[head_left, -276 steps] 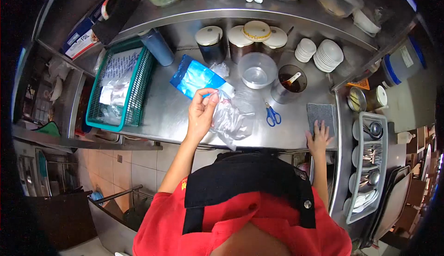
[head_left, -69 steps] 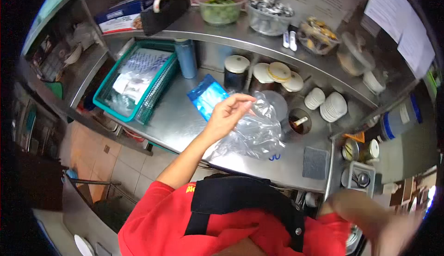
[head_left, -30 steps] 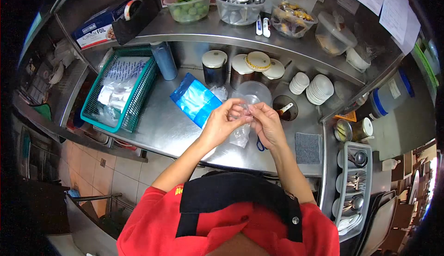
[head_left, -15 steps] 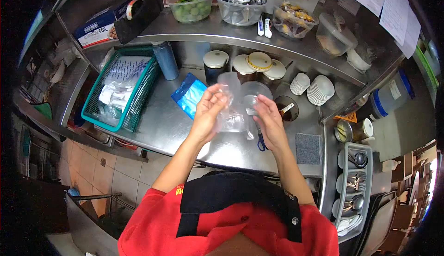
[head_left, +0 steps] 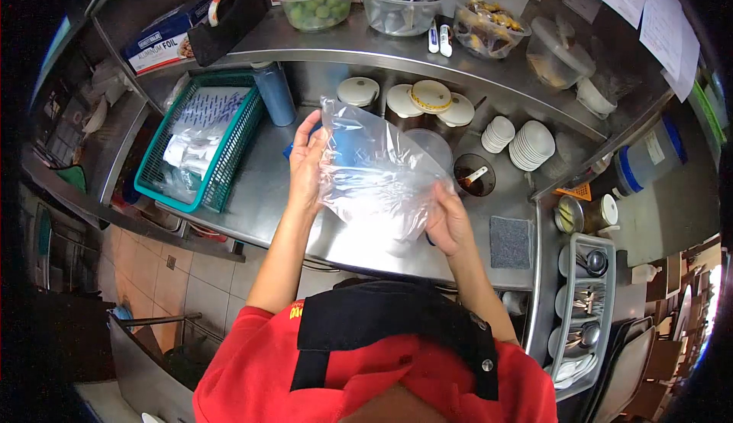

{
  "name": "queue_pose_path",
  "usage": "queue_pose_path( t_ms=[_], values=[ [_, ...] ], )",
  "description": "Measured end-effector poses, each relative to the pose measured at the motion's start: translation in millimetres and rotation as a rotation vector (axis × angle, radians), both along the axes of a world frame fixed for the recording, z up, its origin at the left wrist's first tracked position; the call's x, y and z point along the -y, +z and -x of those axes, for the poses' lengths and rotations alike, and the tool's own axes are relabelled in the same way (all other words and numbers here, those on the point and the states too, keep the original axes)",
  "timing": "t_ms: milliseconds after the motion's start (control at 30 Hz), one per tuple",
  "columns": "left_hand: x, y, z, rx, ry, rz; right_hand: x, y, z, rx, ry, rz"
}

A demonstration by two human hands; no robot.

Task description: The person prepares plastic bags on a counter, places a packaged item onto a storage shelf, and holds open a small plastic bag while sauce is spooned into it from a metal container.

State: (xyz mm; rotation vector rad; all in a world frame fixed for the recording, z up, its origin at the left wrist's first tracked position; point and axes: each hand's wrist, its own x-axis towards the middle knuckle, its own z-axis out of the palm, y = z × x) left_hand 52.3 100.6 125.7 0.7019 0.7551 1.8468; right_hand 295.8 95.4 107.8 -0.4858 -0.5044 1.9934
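Observation:
A clear plastic bag (head_left: pixel 374 171) is spread between my two hands above the steel counter (head_left: pixel 259 194). My left hand (head_left: pixel 307 159) grips its left edge, and my right hand (head_left: pixel 450 217) pinches its lower right side. Behind the bag, a clear round container (head_left: pixel 434 146) shows in part. Most of the blue packet is covered by the bag and my left hand. To the right stands a dark cup (head_left: pixel 482 182) with a white-handled utensil in it.
A green basket (head_left: pixel 217 182) and a blue bottle (head_left: pixel 273 95) stand at left. Lidded jars (head_left: pixel 405 101) and stacked white dishes (head_left: pixel 531 148) line the back. A grey cloth (head_left: pixel 511 242) lies at right, beside a cutlery tray (head_left: pixel 584 316). A loaded shelf (head_left: pixel 336 47) runs above.
The bag, bunched between my close fingertips a second ago, is now stretched wide. My hands have moved apart, the left one up and leftward, the right one slightly lower.

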Motion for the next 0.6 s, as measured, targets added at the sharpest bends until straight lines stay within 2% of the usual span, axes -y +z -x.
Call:
queue_pose_path(
  t_ms=[33,133,200,233,267,333,367,433,533,567,600],
  values=[
    [0.7,-0.2,1.7,-0.037,0.009,0.026,-5.1,-5.6,-2.3,-0.015,-0.006,-0.097],
    [5.4,0.4,10.3,-0.086,-0.028,0.083,-10.9,-10.9,-7.0,0.043,-0.035,-0.151],
    [18.6,8.5,13.2,-0.034,-0.355,0.258,-13.3,-5.2,-8.4,0.099,-0.055,-0.199],
    [19.0,5.5,15.2,-0.030,-0.489,0.209,-12.7,0.5,-9.0,0.158,-0.071,-0.246],
    [20.3,1.6,13.2,-0.030,-0.492,0.210,-9.7,7.2,-11.4,0.158,-0.074,-0.245],
    [23.9,0.9,-1.9,-0.732,-0.602,0.178,-1.5,20.4,-18.7,0.482,-0.181,-0.333],
    [24.6,0.3,-10.2,-0.696,-0.555,0.297,1.0,20.7,-29.8,0.670,-0.248,-0.409],
    [22.4,0.8,-11.1,-0.695,-0.466,0.287,12.9,30.4,-52.1,0.910,-0.515,-0.544],
    [24.3,3.7,-10.7,-0.653,-0.351,0.279,21.1,-9.6,-115.7,1.094,-0.904,-0.505],
    [25.9,4.0,-9.9,-0.614,-0.320,0.282,27.3,-23.6,-135.7,1.256,-0.951,-0.461],
    [25.8,1.0,-8.4,-0.615,-0.321,0.286,30.9,-54.2,-166.3,1.581,-0.939,-0.533]
  ],
)
